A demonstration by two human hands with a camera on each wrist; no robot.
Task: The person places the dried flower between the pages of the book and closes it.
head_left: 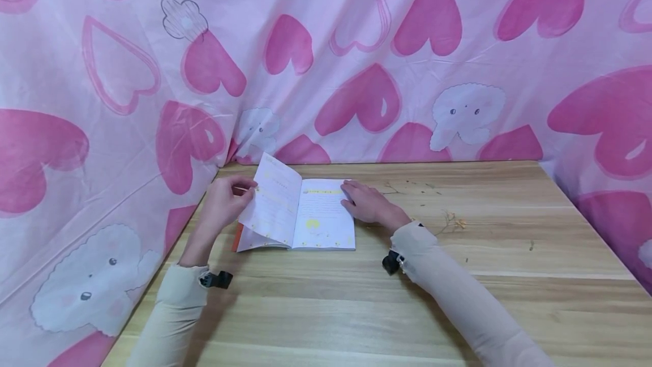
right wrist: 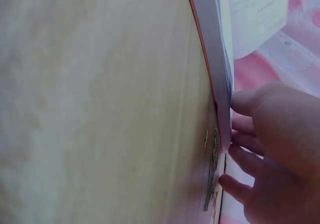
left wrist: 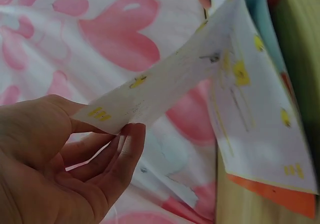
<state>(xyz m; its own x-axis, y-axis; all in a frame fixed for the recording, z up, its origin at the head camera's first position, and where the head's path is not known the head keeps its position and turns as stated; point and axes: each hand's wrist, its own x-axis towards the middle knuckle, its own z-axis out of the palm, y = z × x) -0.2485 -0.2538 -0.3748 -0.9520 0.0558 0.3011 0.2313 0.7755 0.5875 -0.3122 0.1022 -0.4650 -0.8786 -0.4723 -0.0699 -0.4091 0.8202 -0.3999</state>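
In the head view, the book (head_left: 326, 228) lies open on the bench (head_left: 305, 310), its raised left page (head_left: 277, 191) pinched in the left grip (head_left: 228, 200); the right grip (head_left: 370, 203), clasping nothing, rests at the book's right edge. Page-turning seems in hand; next likely calls for laying that page flat. Its print (head_left: 321, 208) is too small to read. The left wrist view shows yellow marks (left wrist: 139, 81), no legible words. In the right wrist view, fingertips (right wrist: 240, 103) touch the book's edge; no brand shows.

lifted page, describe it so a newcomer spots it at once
On the wooden table, before the pink cloth, lies an open book. On its left side, the left hand pinches the lifted page by its edge. It slants upward, while the facing page lies flat.
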